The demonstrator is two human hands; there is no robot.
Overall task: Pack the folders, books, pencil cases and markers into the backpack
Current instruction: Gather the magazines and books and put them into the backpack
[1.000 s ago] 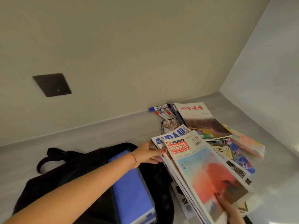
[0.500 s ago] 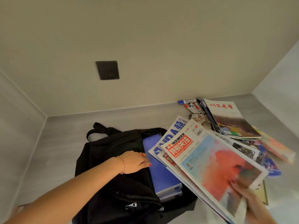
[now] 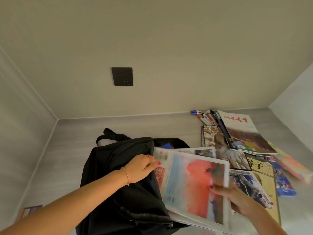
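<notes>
I see the black backpack point(image 3: 118, 175) lying on the grey surface point(image 3: 71, 141) in the lower centre of the frame, its opening turned toward the right. My left hand point(image 3: 140, 168) sits at the middle of the frame on the edge of that opening, fingers curled over the black fabric, holding the flap back. A thin cord bracelet point(image 3: 126, 176) circles that wrist.

My right hand point(image 3: 237, 199) comes in from the lower right and grips a stack of magazines point(image 3: 194, 187) by its right edge, thumb on top of the cover with the red and pale blue picture. The stack is blurred; its left end overlaps the backpack's mouth, just beside my left fingertips. A sliver of a blue folder point(image 3: 166, 145) shows inside the bag above the stack.

At the right of the frame more books lie spread on the surface: a magazine with red lettering point(image 3: 245, 133) on top of a pile, a yellow-covered book point(image 3: 264, 175) below it, and a pastel pencil case point(image 3: 291, 165) toward the far right edge. Several markers point(image 3: 205, 117) with blue and red caps lie at the back, near the wall, upper right of centre. A dark wall socket point(image 3: 122, 76) sits on the wall above the backpack.
</notes>
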